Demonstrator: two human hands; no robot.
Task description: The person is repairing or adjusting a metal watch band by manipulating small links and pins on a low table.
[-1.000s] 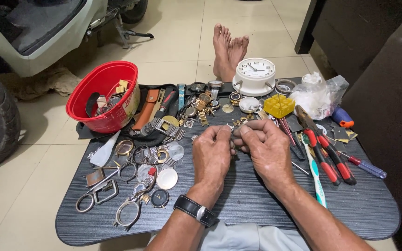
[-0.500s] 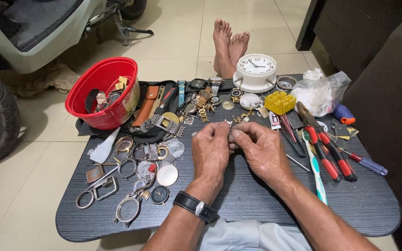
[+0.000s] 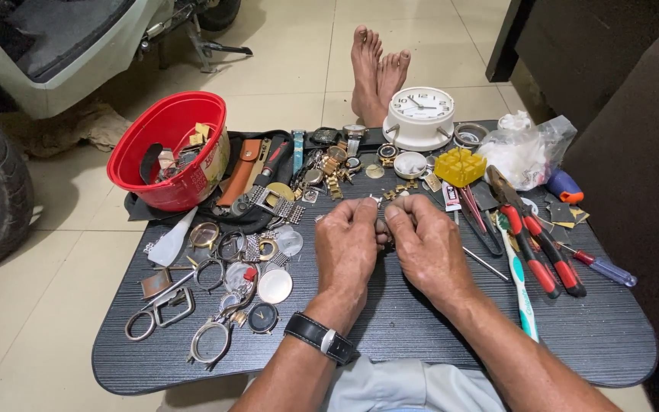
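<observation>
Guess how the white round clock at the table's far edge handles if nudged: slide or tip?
The white clock looks squat and wide with its face up, so it probably slides, not tips. Its plastic-looking body seems light. Crowding watch parts would likely get shoved.

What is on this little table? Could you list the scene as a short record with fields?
Surface: dark low table
Left hand: pinching a small part, too small to identify
Right hand: meets the left at the fingertips
Left wrist: black wristwatch
Far left: red bowl of bits
Far middle: white clock
Right side: red-handled pliers, toothbrush
Left side: loose watch cases
</observation>
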